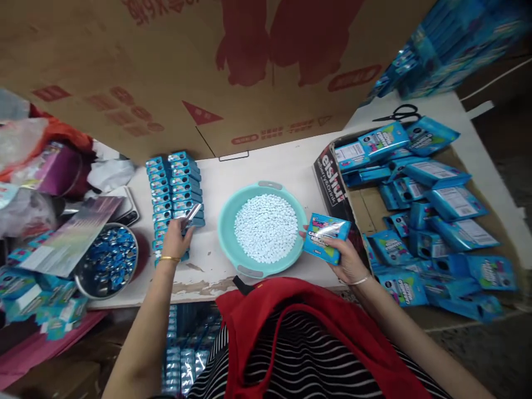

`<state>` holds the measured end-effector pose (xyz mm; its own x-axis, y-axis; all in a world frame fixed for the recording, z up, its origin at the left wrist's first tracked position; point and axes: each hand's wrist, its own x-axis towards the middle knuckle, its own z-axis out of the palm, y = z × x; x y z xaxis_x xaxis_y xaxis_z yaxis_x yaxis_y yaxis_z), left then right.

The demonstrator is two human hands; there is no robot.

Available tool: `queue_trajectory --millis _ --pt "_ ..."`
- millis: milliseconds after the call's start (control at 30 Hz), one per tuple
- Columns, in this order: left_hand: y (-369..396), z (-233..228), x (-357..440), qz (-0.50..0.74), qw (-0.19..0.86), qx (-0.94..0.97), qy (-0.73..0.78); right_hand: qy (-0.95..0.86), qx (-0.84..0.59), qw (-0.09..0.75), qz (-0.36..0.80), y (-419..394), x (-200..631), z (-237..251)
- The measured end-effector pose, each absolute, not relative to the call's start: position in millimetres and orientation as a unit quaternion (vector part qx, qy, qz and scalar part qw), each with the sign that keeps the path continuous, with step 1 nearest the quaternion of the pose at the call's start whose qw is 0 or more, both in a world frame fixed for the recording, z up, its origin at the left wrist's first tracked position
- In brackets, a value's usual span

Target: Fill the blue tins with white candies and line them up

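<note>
In my right hand (347,263) I hold a small blue candy box (326,237), flat and rectangular, with colourful print and a shiny film on its front; my fingers close around its lower edge and it hangs just over the right rim of the basin, above the desk (291,166). My left hand (177,241) is closed around a small silver thing (192,213), thin and glossy, and I cannot tell exactly what it is; it rests at the near end of the rows of small blue boxes (174,191) that stand packed in two lines on the desk. Between my hands sits a round teal basin (233,219), and its bottom is covered with many small pale blue tablets (266,227). On the right, an open cardboard tray (334,183) with white letters on its dark wall holds a loose pile of blue pouches (440,216) and boxes. At the left, a round metal bowl (83,280) is full of small blue wrapped pieces (110,257). A pair of black scissors (401,113) lies far at the right, behind the tray.
</note>
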<state>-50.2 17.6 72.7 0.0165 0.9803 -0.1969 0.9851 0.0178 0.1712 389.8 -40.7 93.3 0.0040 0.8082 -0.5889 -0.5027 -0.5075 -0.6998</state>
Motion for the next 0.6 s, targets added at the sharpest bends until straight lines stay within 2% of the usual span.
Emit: queue_trajectory --millis 67,133,200,333,600 --pt "13 73 -23 0.008 0.232 0.758 0.61 -0.17 -0.585 0.494 0.621 -41 396 83" --pt "7 67 12 -0.061 0.319 0.783 0.53 -0.215 -0.622 0.496 0.566 -41 405 75" --pt "0 55 48 -0.139 0.354 0.775 0.505 -0.263 -0.629 0.493 0.541 -41 414 72" --pt "-10 17 110 -0.168 0.349 0.753 0.533 -0.308 -0.62 0.494 0.526 -47 422 71" --pt "3 -40 196 -0.041 0.32 0.738 0.593 -0.315 -0.632 0.474 0.525 -61 418 53"
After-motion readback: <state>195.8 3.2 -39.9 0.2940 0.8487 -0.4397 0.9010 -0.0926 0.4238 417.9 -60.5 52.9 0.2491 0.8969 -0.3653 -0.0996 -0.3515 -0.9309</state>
